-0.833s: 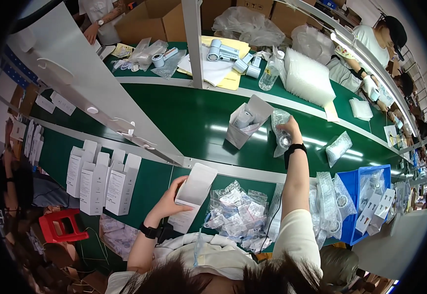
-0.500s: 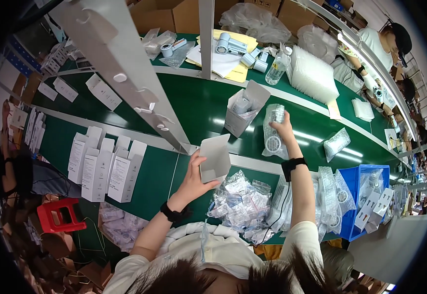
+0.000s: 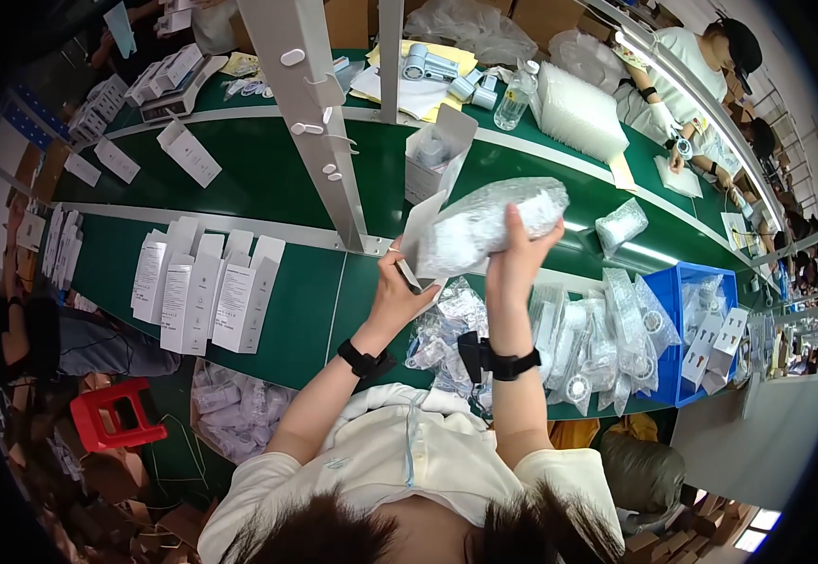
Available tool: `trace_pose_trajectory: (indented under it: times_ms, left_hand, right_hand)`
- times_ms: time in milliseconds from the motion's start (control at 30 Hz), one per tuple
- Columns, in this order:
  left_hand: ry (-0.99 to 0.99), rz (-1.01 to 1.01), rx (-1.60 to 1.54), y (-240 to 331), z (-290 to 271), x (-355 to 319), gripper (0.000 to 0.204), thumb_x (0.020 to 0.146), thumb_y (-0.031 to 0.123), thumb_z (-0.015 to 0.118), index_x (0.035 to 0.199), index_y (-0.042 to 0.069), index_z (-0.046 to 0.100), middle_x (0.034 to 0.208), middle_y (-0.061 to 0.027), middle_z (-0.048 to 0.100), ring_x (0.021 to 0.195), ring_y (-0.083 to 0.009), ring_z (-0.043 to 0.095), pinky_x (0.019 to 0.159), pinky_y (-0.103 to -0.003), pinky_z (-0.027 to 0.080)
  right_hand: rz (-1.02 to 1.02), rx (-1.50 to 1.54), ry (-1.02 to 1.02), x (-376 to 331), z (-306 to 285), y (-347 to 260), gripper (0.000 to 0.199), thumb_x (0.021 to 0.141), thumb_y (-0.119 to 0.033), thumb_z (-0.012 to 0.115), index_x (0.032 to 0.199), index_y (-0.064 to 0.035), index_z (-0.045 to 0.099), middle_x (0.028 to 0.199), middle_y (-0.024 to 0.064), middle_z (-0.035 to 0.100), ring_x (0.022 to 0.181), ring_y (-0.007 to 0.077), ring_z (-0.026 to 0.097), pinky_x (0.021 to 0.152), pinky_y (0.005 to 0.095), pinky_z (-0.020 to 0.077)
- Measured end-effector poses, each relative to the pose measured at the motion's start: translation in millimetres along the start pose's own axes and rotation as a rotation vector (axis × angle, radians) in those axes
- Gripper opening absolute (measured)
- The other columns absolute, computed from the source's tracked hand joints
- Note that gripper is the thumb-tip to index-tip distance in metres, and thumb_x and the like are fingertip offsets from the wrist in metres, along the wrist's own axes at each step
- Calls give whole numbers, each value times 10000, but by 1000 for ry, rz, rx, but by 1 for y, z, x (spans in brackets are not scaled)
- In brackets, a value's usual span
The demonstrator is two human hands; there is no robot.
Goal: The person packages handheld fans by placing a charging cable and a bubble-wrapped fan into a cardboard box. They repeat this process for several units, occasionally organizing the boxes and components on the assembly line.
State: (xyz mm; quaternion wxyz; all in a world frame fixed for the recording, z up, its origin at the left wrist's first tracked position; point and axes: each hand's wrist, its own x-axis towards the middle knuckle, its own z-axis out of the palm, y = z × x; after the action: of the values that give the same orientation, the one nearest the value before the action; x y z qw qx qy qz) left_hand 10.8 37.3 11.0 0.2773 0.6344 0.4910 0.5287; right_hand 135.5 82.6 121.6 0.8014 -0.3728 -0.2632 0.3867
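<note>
Green conveyor bench (image 3: 268, 179): my right hand (image 3: 514, 265) grips bubble-wrapped item (image 3: 484, 224); my left hand (image 3: 397, 293) pinches white carton (image 3: 418, 246).

Two bare hands are raised above the green table (image 3: 287, 310): the left hand (image 3: 399, 296) and the right hand (image 3: 514, 258). Between them are one bubble-wrapped bundle (image 3: 489, 221) and one open white carton (image 3: 418, 246). Left of that carton stand about eight tall white boxes (image 3: 207, 287). One blue plastic bin (image 3: 686, 329) sits right of it, and one red stool (image 3: 113, 414) is below left.
</note>
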Motion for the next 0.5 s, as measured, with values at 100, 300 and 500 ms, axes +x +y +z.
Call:
trace_pose_trajectory:
  times_ms: [100, 300, 500]
  left_hand:
    - [87, 61, -14, 0, 6, -2, 692, 627, 100, 753, 1059, 41, 215, 1245, -262, 311, 1126, -404, 397, 919, -439, 358]
    - [241, 26, 26, -10, 7, -4, 718, 600, 98, 779, 1042, 46, 216, 1207, -261, 334, 1096, -394, 418, 907, -425, 357]
    - [159, 49, 13, -23, -40, -9, 743, 580, 76, 791, 1041, 59, 209, 1218, -245, 308, 1108, -343, 407, 929, -396, 340]
  right_hand:
    - [-531, -615, -103, -29, -3, 42, 635, 723, -91, 689, 1224, -68, 299, 1173, 150, 406, 1056, 292, 424, 911, 404, 340]
    - [-731, -1053, -698, -51, -13, 23, 392, 686, -144, 678, 1040, -79, 523, 1082, 164, 447, 1004, 336, 423, 862, 409, 344]
    - [-248, -1319, -498, -29, -107, -62, 291, 746, -194, 629, 970, -14, 585, 801, 143, 570, 742, 266, 568, 682, 326, 462]
